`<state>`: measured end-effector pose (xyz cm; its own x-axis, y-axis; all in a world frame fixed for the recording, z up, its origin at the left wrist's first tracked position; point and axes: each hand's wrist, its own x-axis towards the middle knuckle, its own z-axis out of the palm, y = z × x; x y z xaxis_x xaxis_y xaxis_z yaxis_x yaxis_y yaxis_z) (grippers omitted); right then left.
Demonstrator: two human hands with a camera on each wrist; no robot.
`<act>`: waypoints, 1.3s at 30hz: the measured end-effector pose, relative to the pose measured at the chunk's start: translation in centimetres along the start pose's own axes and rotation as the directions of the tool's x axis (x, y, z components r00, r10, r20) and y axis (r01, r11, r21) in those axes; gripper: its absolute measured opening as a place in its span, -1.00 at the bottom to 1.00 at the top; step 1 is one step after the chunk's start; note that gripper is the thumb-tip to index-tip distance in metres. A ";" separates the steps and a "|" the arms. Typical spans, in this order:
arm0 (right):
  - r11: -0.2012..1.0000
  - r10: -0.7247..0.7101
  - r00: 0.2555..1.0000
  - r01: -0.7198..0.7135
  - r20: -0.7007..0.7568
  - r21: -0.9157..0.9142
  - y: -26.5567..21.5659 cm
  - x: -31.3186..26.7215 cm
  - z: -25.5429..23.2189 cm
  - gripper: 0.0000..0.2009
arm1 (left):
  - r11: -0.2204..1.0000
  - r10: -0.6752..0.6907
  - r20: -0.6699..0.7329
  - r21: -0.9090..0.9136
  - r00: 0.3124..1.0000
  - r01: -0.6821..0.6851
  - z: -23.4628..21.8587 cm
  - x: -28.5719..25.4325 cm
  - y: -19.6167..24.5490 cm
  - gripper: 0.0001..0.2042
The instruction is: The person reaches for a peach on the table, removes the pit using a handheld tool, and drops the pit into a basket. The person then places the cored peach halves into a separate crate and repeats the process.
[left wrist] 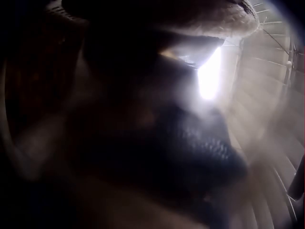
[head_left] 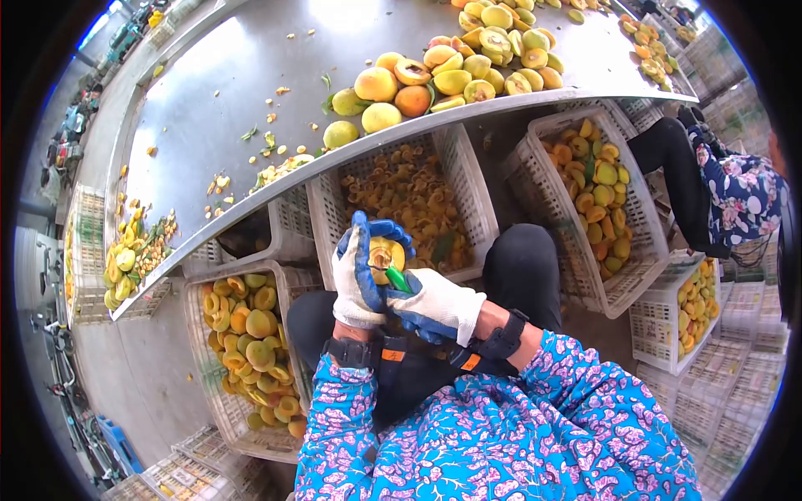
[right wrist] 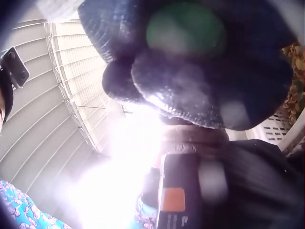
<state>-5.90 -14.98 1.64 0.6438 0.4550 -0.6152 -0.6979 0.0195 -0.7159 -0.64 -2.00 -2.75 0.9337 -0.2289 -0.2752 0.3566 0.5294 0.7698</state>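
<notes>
In the head view my left hand (head_left: 357, 280), in a white glove with blue coating, holds a cut yellow peach (head_left: 384, 250) with its hollowed flesh facing up. My right hand (head_left: 436, 306), gloved the same way, grips a green-handled tool (head_left: 398, 280) whose tip meets the cut face of the fruit. Its working end is hidden in the peach. From the right wrist, the round green end of the handle (right wrist: 186, 29) shows among curled blue fingers (right wrist: 176, 90). The left wrist view is dark and blurred, with a blue glove part (left wrist: 205, 143) in it.
A metal table (head_left: 242, 92) ahead carries peaches (head_left: 380, 88) and scraps. Below its edge stands a crate (head_left: 480, 209) of pits and peelings. Crates of peach halves flank me at left (head_left: 259, 351) and right (head_left: 589, 200). Another person (head_left: 743, 196) sits at far right.
</notes>
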 end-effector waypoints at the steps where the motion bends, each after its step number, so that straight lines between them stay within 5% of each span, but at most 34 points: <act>1: 0.998 0.057 0.998 -0.057 0.009 0.031 -0.2 0.0 -0.1 -0.85 | 0.999 0.015 -0.015 0.048 1.000 -0.015 0.4 -0.1 0.4 -0.55; 4: 0.877 0.073 0.936 -0.225 0.344 0.425 0.5 0.1 -2.0 -0.83 | 0.989 -0.016 0.142 0.150 0.990 -0.005 0.5 0.0 1.8 -0.54; 9: 0.758 -0.009 0.852 -0.336 0.524 0.559 1.1 -0.3 -2.6 -0.80 | 0.988 -0.082 0.183 0.147 0.980 0.055 0.6 0.4 1.9 -0.53; 12: 0.915 0.124 0.953 -0.218 0.278 0.340 0.3 -1.5 -2.3 -0.79 | 0.901 0.031 0.229 0.416 0.973 -0.127 1.3 -0.4 2.2 -0.53; 13: 0.935 0.172 0.954 -0.237 0.247 0.265 0.7 -1.4 -2.7 -0.78 | 0.950 -0.217 0.168 0.263 0.962 0.168 0.9 -0.2 2.2 -0.54; 17: 0.701 -0.019 0.817 -0.400 0.576 0.591 2.1 -1.4 -2.9 -0.72 | 0.957 -0.180 0.310 0.275 0.934 0.094 1.4 -0.1 2.2 -0.49; 21: 0.675 -0.101 0.837 -0.340 0.538 0.655 1.4 -1.0 -1.8 -0.66 | 1.000 0.001 0.295 0.024 0.955 -0.009 1.3 0.5 1.6 -0.39; 25: 0.691 -0.059 0.829 -0.369 0.556 0.622 0.7 -0.9 -1.1 -0.67 | 0.998 0.046 0.248 0.027 0.968 -0.055 0.9 -0.3 2.3 -0.47; 29: 0.885 0.039 0.914 -0.219 0.403 0.411 0.4 -1.9 -0.4 -0.70 | 0.994 -0.101 0.241 0.057 0.965 0.090 0.1 -0.2 2.4 -0.69; 32: 0.790 0.030 0.860 -0.332 0.510 0.515 0.6 -1.7 -1.3 -0.68 | 0.957 -0.141 0.276 0.285 0.951 0.059 0.5 0.5 2.7 -0.72; 36: 0.696 -0.127 0.856 -0.283 0.501 0.660 1.2 -2.2 -0.3 -0.68 | 0.998 -0.044 0.489 -0.015 0.871 0.059 1.0 0.1 3.0 -0.63; 39: 0.688 -0.086 0.863 -0.309 0.497 0.656 1.3 -1.9 -0.4 -0.69 | 0.998 -0.052 0.330 -0.009 0.942 0.059 1.5 -0.8 3.2 -0.59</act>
<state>-7.89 -16.13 1.76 0.4601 0.8337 -0.3055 -0.8853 0.4570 -0.0862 -0.33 -1.40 0.80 0.8512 -0.5132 -0.1095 0.4112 0.5227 0.7468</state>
